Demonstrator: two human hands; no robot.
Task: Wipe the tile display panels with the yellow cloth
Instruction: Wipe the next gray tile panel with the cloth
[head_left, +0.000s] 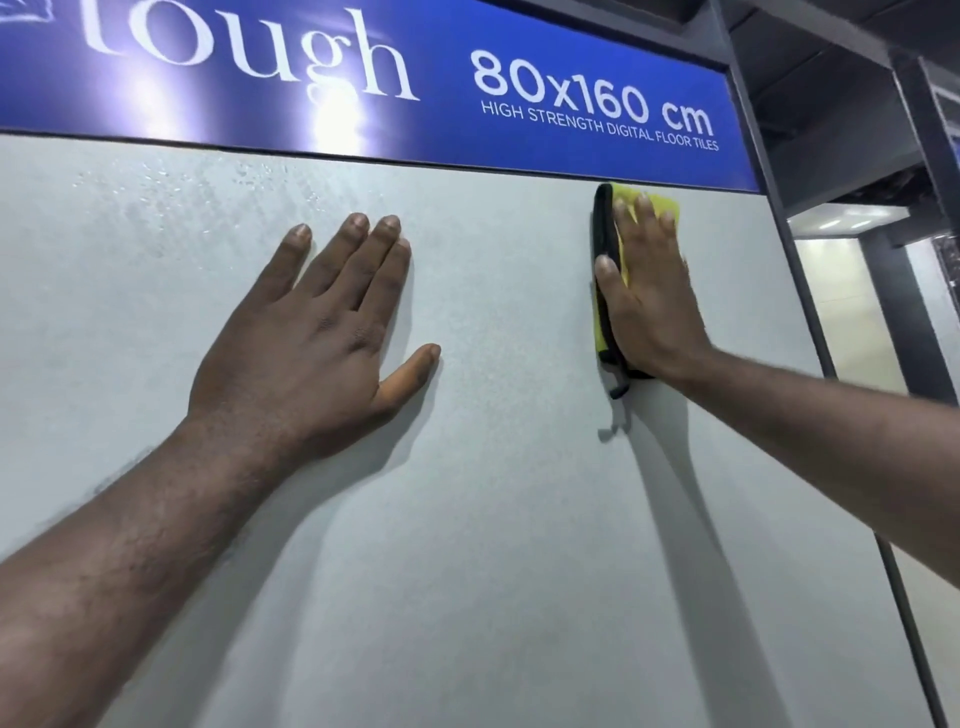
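A large pale grey tile panel (493, 493) stands upright and fills most of the view. My right hand (649, 291) presses the yellow cloth (602, 322) flat against the panel near its top right corner, fingers straight. The cloth has a black edge and shows at my fingertips and along my thumb. My left hand (322, 338) lies flat on the panel to the left, fingers spread, holding nothing. Small water droplets (208, 182) speckle the panel's upper left.
A blue sign (519, 93) reading "80x160 cm" runs along the top of the panel. A dark metal frame post (810, 312) borders the panel on the right. Beyond it stand more display panels (872, 312) under ceiling lights.
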